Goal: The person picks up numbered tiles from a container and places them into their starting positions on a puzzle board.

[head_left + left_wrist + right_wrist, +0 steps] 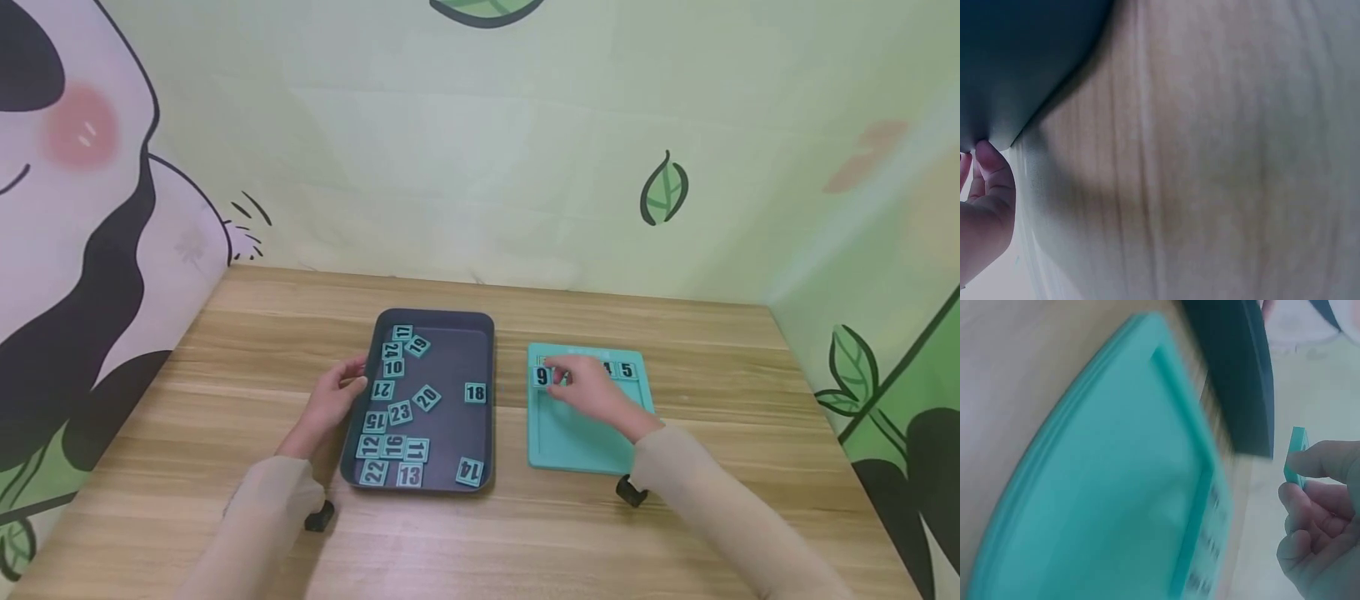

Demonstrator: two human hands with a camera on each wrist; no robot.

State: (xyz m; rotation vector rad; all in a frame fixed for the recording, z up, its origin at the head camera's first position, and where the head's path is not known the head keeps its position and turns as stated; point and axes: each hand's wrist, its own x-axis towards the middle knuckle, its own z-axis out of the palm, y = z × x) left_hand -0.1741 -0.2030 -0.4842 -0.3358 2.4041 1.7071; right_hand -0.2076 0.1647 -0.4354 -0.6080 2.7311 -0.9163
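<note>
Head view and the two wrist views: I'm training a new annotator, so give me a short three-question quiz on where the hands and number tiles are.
1. True or false: the right hand pinches the 9 tile over the teal board.
2. Which tile lies alone near the right wall of the dark tray? A) 13 B) 18 C) 22
3. What does the left hand touch?

Key
1. True; the right wrist view shows the tile pinched at its edge.
2. B, the 18 tile.
3. The tray's left rim; the left wrist view shows a fingertip against its outer wall.
</note>
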